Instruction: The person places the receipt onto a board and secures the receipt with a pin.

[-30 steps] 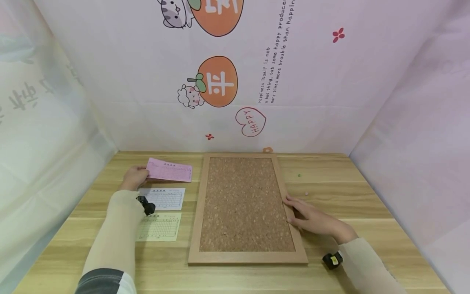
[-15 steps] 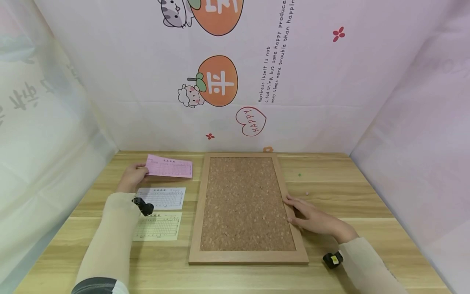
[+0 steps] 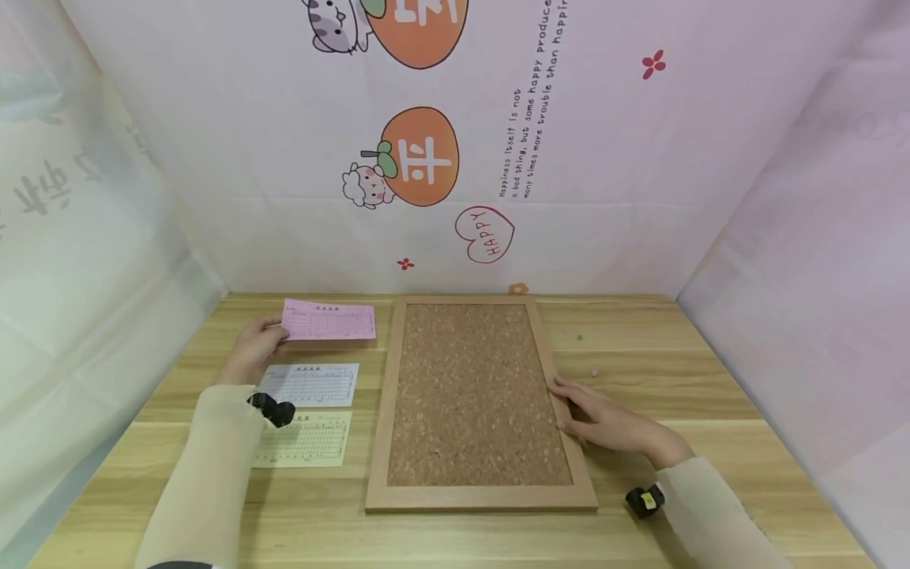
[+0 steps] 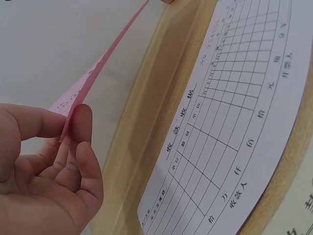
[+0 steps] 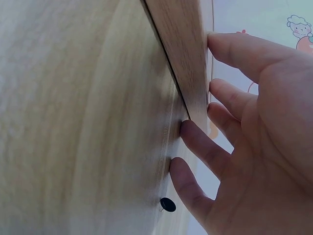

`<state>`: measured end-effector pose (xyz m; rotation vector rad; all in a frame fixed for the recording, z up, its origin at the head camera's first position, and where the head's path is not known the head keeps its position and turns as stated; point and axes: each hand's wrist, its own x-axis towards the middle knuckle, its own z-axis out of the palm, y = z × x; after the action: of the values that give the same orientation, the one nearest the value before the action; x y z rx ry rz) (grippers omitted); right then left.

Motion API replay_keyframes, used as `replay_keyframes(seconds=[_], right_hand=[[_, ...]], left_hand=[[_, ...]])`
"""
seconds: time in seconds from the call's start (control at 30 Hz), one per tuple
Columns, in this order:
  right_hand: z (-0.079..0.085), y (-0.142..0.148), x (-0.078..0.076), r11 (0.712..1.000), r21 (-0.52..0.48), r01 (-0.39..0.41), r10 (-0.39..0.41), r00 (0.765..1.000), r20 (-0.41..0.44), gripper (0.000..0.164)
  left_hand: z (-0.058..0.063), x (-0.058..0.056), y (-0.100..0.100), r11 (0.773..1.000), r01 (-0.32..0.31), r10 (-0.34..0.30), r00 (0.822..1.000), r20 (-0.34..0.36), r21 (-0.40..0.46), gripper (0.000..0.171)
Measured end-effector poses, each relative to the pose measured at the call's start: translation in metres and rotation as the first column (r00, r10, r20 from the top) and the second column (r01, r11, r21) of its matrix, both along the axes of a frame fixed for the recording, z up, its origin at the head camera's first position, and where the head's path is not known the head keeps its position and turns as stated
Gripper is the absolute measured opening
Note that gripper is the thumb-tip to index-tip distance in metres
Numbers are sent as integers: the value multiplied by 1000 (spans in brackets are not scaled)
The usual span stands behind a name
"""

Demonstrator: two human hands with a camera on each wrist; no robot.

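My left hand (image 3: 252,348) pinches the left edge of a pink receipt slip (image 3: 329,322) between thumb and fingers. The slip is raised off the table at the far left, as the left wrist view also shows. Below it lie a white receipt slip (image 3: 313,383) and a pale green receipt slip (image 3: 304,439), both partly covered by my left wrist. In the middle lies a wood-framed cork board (image 3: 479,395). My right hand (image 3: 614,423) rests on the board's right frame, its thumb and fingertips touching the wooden edge (image 5: 183,54).
Two tiny items, one green (image 3: 579,338) and one pinkish (image 3: 594,373), lie right of the board. A dark-looking thumbtack (image 5: 167,204) shows near my fingers in the right wrist view. A printed white cloth (image 3: 604,158) hangs behind the wooden table (image 3: 455,541).
The pink slip has risen slightly and its right end has swung up, so it lies more level. My left forearm has shifted left. The right hand and cork board stay put.
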<state>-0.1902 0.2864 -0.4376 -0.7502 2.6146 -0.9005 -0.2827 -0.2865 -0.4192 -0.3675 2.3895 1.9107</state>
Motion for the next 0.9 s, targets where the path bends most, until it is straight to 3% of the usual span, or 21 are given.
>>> replay_keyframes(seconds=[0.57,0.9], right_hand=[[0,0,2,1000,-12,-19,19,999,-49,65],[2,0,2,1000,-10,-2,2,1000,-3,66]], left_hand=[[4,6,6,996,80,-79,996,-50,24,54],[5,9,14,990,134,-130,989,-74,50,53]])
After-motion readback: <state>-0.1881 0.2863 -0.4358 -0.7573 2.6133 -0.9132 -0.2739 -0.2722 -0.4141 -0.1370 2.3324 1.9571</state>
